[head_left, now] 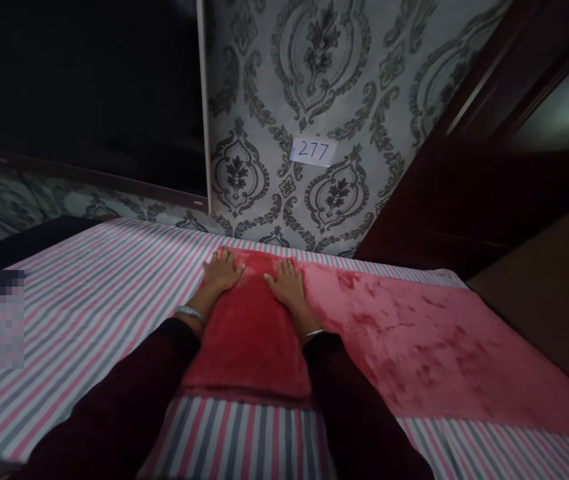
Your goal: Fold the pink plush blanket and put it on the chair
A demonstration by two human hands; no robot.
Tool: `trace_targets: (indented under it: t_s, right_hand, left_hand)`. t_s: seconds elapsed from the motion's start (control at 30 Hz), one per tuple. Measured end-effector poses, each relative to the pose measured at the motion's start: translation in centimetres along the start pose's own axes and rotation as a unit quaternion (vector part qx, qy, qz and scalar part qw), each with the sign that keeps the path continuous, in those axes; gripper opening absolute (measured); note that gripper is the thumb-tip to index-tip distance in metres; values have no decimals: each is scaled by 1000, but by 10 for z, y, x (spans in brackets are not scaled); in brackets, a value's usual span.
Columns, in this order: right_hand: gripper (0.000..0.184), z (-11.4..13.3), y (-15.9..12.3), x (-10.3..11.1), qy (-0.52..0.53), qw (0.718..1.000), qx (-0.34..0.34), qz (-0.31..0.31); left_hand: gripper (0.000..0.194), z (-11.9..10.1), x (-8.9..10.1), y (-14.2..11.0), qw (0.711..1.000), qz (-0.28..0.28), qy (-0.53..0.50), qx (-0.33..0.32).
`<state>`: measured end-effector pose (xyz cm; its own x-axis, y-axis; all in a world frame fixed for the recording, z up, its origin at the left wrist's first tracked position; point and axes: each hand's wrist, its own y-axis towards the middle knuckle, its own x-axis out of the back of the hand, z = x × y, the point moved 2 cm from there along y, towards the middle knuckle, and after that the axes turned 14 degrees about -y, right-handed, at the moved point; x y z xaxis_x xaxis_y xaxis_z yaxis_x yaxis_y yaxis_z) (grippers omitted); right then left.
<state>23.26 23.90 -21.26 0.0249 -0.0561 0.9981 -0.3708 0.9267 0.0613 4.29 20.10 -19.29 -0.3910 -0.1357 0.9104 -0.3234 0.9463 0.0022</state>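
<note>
A long red plush cloth (259, 340) lies flat across a striped sheet (99, 287), its right part paler pink with darker smudged patches in the pile. My left hand (221, 272) rests palm down near the cloth's far left corner, fingers spread. Beside it, my right hand (287, 283) lies flat on the same cloth with the fingers stretched toward the wall. Neither hand grips anything. Both wrists wear a metal bangle, and dark sleeves cover my forearms.
Behind the sheet rises a patterned wall (334, 80) bearing a paper label (313, 151) marked 277. A large dark television screen (79, 93) hangs at the left. On the right stand dark red wooden panelling (444, 180) and a brown board-like surface (549, 287).
</note>
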Motion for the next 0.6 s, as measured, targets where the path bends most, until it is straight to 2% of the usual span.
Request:
trace_targets:
  t_s: [0.13,0.23,0.37,0.47,0.6]
  right_hand:
    - [70,-10,-16,8,10,999,27,45]
    - [70,-22,-40,15,15,996,46,79]
    - [67,-32,-81,28,23,992,40,120]
    - [65,-25,-120,38,21,995,48,83]
    - [65,1,-176,42,23,990,135,33]
  left_hand:
    - [72,4,11,-7,999,22,-34,14]
    - [70,17,21,-19,998,27,-63,15]
    - [69,42,31,-48,988,-7,-153,-2]
    - [72,60,36,-71,943,-49,-326,38]
    - [71,68,37,-96,829,-24,-544,130]
